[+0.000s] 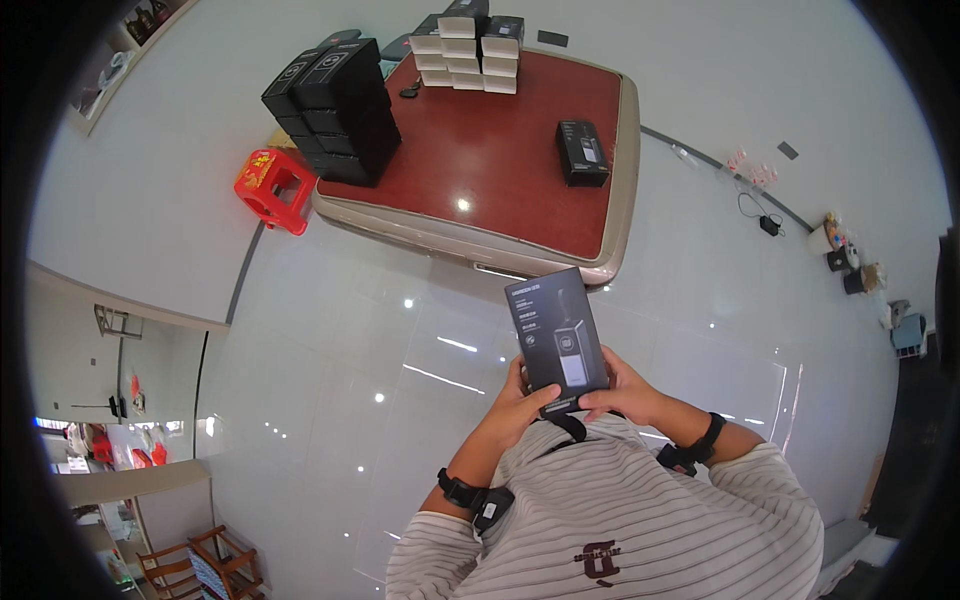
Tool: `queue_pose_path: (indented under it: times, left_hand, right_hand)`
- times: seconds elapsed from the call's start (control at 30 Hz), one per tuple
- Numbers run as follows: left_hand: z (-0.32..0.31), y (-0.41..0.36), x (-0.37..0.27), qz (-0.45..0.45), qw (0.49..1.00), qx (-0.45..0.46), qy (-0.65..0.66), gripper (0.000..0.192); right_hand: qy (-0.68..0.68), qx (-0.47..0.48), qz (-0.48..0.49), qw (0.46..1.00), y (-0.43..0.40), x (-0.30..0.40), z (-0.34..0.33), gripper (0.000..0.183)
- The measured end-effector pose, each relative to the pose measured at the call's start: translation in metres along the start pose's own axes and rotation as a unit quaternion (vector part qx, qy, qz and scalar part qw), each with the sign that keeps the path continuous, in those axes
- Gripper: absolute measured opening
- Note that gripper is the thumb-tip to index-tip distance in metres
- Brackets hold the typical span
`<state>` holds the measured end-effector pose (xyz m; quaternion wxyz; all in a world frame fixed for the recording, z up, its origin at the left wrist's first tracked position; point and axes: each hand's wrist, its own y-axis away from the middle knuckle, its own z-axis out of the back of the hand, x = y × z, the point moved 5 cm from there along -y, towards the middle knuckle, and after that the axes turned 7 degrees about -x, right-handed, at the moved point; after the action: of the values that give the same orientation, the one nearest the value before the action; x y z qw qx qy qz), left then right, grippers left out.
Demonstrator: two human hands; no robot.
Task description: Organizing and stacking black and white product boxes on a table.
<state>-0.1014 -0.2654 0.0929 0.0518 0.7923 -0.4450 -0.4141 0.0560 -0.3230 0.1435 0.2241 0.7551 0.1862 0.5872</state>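
A dark grey product box (559, 337), printed with a picture of a power bank with a strap, is held between both hands in front of my chest. My left hand (525, 401) grips its lower left side, thumb across the front. On the lower right side, my right hand (622, 390) holds it the same way. The fingers behind the box are hidden. Beyond it, a similar dark box (583, 153) lies on the right part of the red-topped table (480, 180).
Large black boxes (341, 112) are stacked at the table's left, beside a red plastic stool (276, 187). Smaller boxes with white ends (469, 56) are piled at the far edge. A power adapter (769, 225) lies on the floor at right; a wooden chair (214, 566) stands lower left.
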Motion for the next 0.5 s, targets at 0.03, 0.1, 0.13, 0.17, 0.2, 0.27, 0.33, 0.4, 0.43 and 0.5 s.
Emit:
queue_pose_path:
  times: [0.03,0.1,0.13,0.17,0.2,0.27,0.33,0.4,0.43,0.5]
  left_hand:
    - [-0.001,-0.007,-0.003,0.012,0.999,-0.02,-0.026,0.086]
    - [-0.005,-0.016,-0.013,0.005,0.999,-0.023,-0.041,0.076]
    - [0.004,-0.022,-0.012,0.016,0.995,-0.063,-0.075,0.072]
    - [0.013,-0.026,-0.012,0.028,0.988,-0.104,-0.108,0.069]
    - [0.015,-0.025,-0.022,0.004,0.981,-0.128,-0.145,0.059]
    - [0.05,-0.029,-0.019,-0.003,0.979,-0.142,-0.143,0.054]
    - [0.093,-0.027,-0.021,-0.014,0.969,-0.188,-0.157,0.046]
    - [0.145,-0.022,-0.021,-0.039,0.937,-0.276,-0.209,0.04]
    - [0.187,-0.017,-0.009,-0.055,0.909,-0.334,-0.242,0.038]
    - [0.289,0.012,0.036,-0.029,0.836,-0.467,-0.286,0.035]
  right_hand:
    - [0.004,0.001,0.002,1.0,-0.011,-0.005,0.008,0.084]
    - [-0.24,0.012,-0.04,0.97,-0.041,-0.019,0.031,0.067]
    - [-0.255,-0.002,-0.038,0.966,-0.053,-0.013,0.036,0.057]
    - [-0.247,-0.039,-0.026,0.968,-0.064,-0.005,0.046,0.053]
    - [-0.254,-0.066,0.004,0.965,-0.079,0.005,0.061,0.049]
    - [-0.248,-0.124,0.073,0.958,-0.109,0.024,0.096,0.043]
    - [-0.243,-0.181,0.113,0.946,-0.137,0.047,0.135,0.036]
    - [-0.253,-0.222,0.12,0.934,-0.166,0.074,0.177,0.031]
    - [-0.256,-0.235,0.121,0.93,-0.181,0.084,0.192,0.03]
    - [-0.264,-0.274,0.117,0.917,-0.218,0.111,0.204,0.031]
